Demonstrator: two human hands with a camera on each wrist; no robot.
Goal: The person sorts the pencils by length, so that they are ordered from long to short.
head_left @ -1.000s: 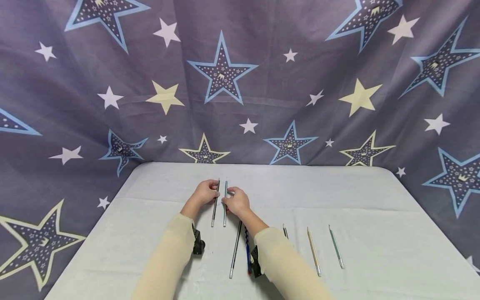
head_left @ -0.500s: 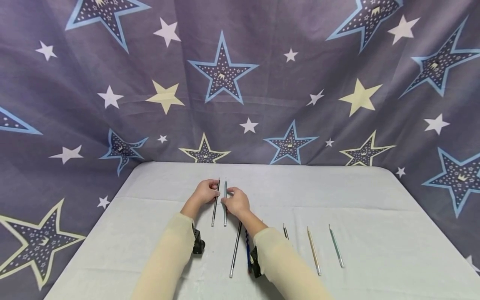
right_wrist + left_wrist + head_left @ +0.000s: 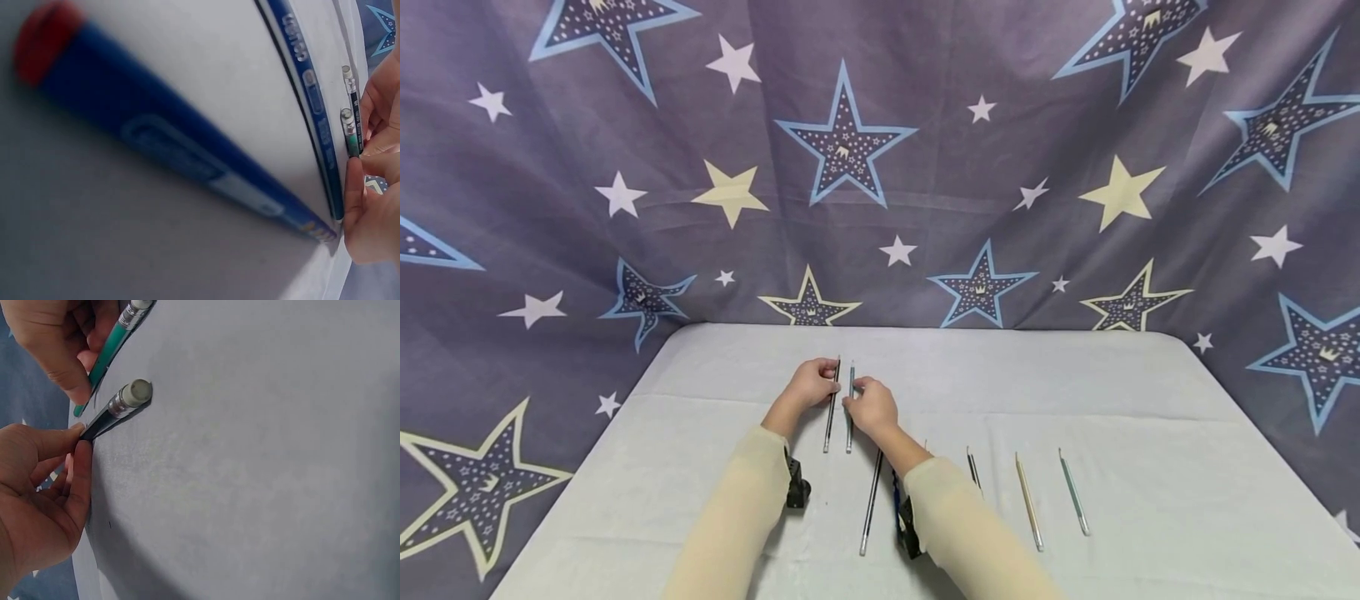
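In the head view, my left hand (image 3: 811, 383) pinches a black pencil (image 3: 830, 425) between thumb and fingers near the back of the table. Just to its right, my right hand (image 3: 874, 406) pinches a green pencil (image 3: 850, 433). The two pencils lie side by side with a narrow gap, their eraser ends toward me. The left wrist view shows the black pencil's pale eraser (image 3: 137, 392) and metal band up close, with the green pencil (image 3: 112, 347) beyond it. Most of the right fingers are hidden behind the hand in the head view.
A dark pencil (image 3: 871, 504) and a blue pen-like stick with a red end (image 3: 156, 131) lie beneath my right forearm. Farther right are a black pencil (image 3: 973, 468), a gold pencil (image 3: 1028, 504) and another green pencil (image 3: 1074, 493). A star-patterned curtain (image 3: 925, 208) hangs behind the white table (image 3: 1150, 467).
My right wrist has shifted slightly to the left, and the far tip of the green pencil has come a touch nearer me. The left hand and black pencil stay in place.
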